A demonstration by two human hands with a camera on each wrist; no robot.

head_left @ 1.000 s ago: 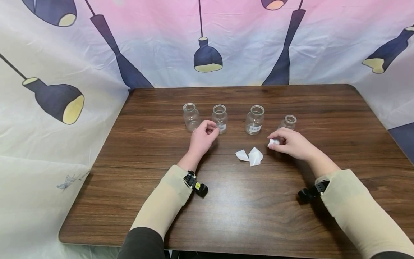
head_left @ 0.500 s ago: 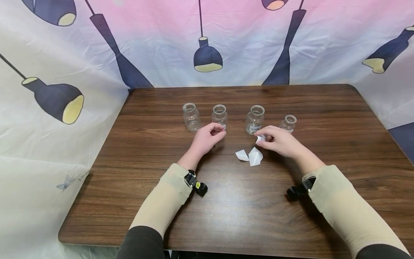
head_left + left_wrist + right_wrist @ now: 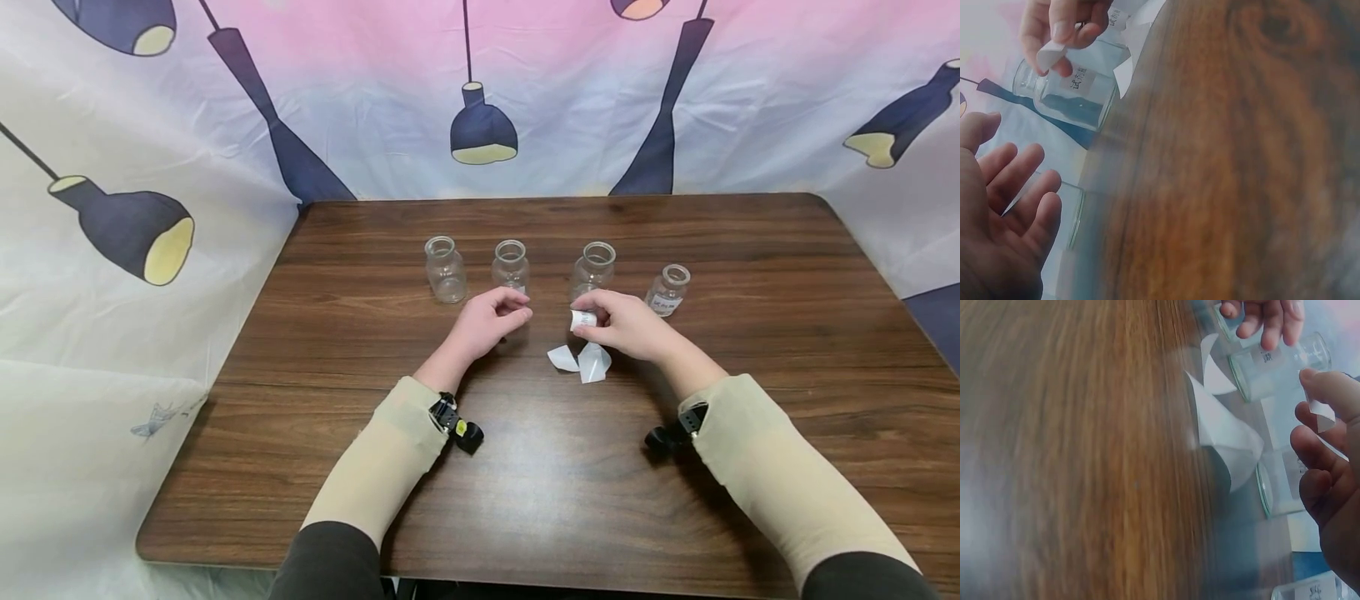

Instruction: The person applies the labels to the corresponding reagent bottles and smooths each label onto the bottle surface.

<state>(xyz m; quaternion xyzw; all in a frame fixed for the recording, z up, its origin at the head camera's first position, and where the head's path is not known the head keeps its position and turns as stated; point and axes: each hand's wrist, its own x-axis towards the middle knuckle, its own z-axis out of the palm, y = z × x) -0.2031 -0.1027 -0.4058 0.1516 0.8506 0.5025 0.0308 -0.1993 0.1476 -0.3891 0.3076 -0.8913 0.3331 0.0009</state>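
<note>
Between thumb and fingers, my right hand point(image 3: 632, 327) pinches a small curled white label point(image 3: 583, 320) with print on it, in front of a clear glass jar point(image 3: 597, 258). In the left wrist view the label point(image 3: 1052, 57) bends outward from the fingertips. My left hand point(image 3: 483, 325) is held before another glass jar point(image 3: 511, 265), hiding its lower part. Its fingers are loosely bent and hold nothing, as the left wrist view shows. Farthest left stands a jar point(image 3: 447, 275) with no label visible. A smaller jar point(image 3: 667, 292) at the right bears a printed white label.
Folded white paper pieces lie on the brown wooden table point(image 3: 360, 333): a small one point(image 3: 562, 358) and a larger one point(image 3: 595, 364), just in front of my right hand. Behind the table's far edge hangs a cloth backdrop point(image 3: 390, 100) printed with lamps.
My right hand has moved left with the label, from the smaller right jar to in front of its left neighbour. My left hand has shifted slightly right. The jars and paper pieces stayed put.
</note>
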